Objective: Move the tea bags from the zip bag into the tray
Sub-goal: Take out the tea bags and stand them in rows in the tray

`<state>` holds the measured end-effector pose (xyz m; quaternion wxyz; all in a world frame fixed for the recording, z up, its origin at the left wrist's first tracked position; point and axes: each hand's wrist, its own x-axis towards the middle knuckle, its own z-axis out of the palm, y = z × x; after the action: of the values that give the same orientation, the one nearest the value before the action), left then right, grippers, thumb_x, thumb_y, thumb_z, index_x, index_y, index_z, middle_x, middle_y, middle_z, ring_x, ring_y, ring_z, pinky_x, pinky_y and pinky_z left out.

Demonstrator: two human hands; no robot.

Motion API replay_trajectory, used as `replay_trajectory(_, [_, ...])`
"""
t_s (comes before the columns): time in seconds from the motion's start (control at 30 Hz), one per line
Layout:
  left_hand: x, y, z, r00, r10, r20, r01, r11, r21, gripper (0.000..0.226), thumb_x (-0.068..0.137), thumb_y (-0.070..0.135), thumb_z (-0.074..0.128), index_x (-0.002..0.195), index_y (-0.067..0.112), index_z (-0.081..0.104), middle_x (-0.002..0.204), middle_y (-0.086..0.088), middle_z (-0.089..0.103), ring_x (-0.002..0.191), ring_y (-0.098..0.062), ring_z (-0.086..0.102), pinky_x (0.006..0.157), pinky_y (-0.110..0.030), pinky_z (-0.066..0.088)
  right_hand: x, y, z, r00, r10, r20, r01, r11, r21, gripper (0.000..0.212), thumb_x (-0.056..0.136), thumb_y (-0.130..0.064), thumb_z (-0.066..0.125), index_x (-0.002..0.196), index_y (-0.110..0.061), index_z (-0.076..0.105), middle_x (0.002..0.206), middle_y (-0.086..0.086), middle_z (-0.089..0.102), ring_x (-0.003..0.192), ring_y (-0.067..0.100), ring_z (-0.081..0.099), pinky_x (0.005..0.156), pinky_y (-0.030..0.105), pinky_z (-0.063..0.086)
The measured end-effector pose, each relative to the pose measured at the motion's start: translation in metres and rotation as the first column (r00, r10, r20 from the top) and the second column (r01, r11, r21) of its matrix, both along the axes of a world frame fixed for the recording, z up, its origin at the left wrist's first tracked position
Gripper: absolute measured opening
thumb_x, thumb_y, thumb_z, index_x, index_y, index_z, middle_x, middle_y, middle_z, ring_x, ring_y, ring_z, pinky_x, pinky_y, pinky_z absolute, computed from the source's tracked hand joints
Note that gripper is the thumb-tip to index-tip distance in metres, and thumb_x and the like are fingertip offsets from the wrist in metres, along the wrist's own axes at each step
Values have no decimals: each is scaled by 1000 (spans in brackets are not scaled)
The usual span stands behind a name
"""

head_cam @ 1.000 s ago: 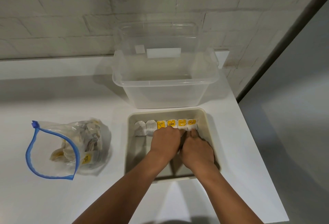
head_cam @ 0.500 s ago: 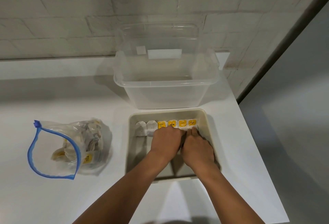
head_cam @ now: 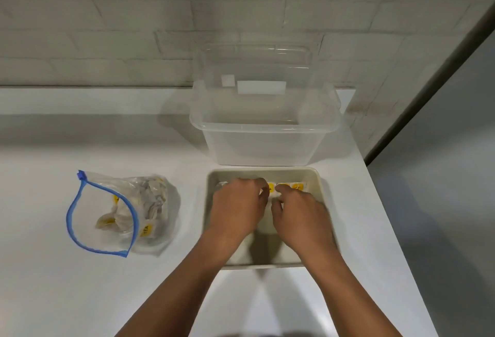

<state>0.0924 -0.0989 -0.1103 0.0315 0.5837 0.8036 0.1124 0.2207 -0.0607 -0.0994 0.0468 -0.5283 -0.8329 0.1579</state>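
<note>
Both hands worked inside the beige tray (head_cam: 320,184) at 5 o'clock on the white desk (head_cam: 80,296). The left hand (head_cam: 237,208) and right hand (head_cam: 300,218) had fingers curled over the row of tea bags (head_cam: 290,186) along the tray's 12 o'clock wall; whether either pinched a bag I cannot tell. The zip bag (head_cam: 126,213) lay open at 9 o'clock, more bags inside. A clear tub (head_cam: 263,133) stood at 12.

On the white desk (head_cam: 67,296), the blue-zippered clear zip bag (head_cam: 117,213) lies left of the beige square tray (head_cam: 320,184); the clear plastic tub (head_cam: 263,135) stands just behind the tray.
</note>
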Motion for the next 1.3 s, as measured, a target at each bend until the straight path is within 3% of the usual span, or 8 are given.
replay_trajectory(0.2, [-45,-69,32,976,185,111,-192,980,50,18,94,43,50,97,35,66,83,11,71,79,-15,66,67,-30,52,-41,-26,13,948,67,-311,-92,994,-66,10,93,-29,55,91,-27,65,87,-11,72,83,19,66,69,36,54])
replay_trajectory(0.47, [-107,-176,34,856,463,231,-496,861,111,7,89,42,62,84,39,65,76,23,65,66,-6,60,59,-26,49,-119,-82,22,800,223,-557,-361,921,-149,11,93,-21,62,88,-28,70,78,-19,67,61,4,62,67,18,47])
replay_trajectory(0.63, [-145,-220,26,846,483,228,-522,836,167,10,90,33,65,82,39,64,82,20,63,67,-4,59,59,-24,46,-175,-123,20,748,275,-605,-456,874,-166,13,94,-17,61,97,-23,73,86,-13,72,78,2,63,70,9,46])
replay_trajectory(0.77, [-171,-231,15,832,507,223,-548,812,199,10,92,36,64,100,40,68,106,12,55,91,-13,55,64,-27,45,-210,-143,9,745,401,-533,-519,850,-87,20,97,-15,54,107,-19,71,95,-5,73,84,11,66,80,27,53])
replay_trajectory(0.9, [-192,-230,0,844,487,224,-507,861,40,36,94,38,61,130,39,60,133,4,50,104,-21,61,74,-30,48,-240,-145,-11,794,544,-272,-576,816,-50,36,93,-4,50,125,-15,63,116,4,66,106,23,62,88,30,48])
replay_trajectory(1.07, [-200,-229,0,836,467,287,-473,879,-53,47,93,24,57,139,33,52,107,10,68,86,-17,65,77,-34,51,-268,-138,-23,857,513,-53,-515,857,-26,21,89,-3,55,106,-14,60,106,3,65,97,24,65,74,31,49])
replay_trajectory(1.17, [-203,-230,0,843,446,302,-465,885,-11,45,89,20,57,134,29,56,101,8,69,83,-18,65,76,-35,52,-280,-140,-23,844,536,2,-536,844,-4,22,90,-13,59,110,-19,66,104,2,66,93,24,67,68,30,48])
replay_trajectory(1.3, [-209,-233,-2,830,436,347,-465,885,0,46,89,21,57,135,29,57,103,10,69,84,-15,67,78,-33,53,-279,-140,-19,878,477,44,-477,879,-9,17,96,-23,53,90,-16,67,87,1,67,72,20,57,59,25,35])
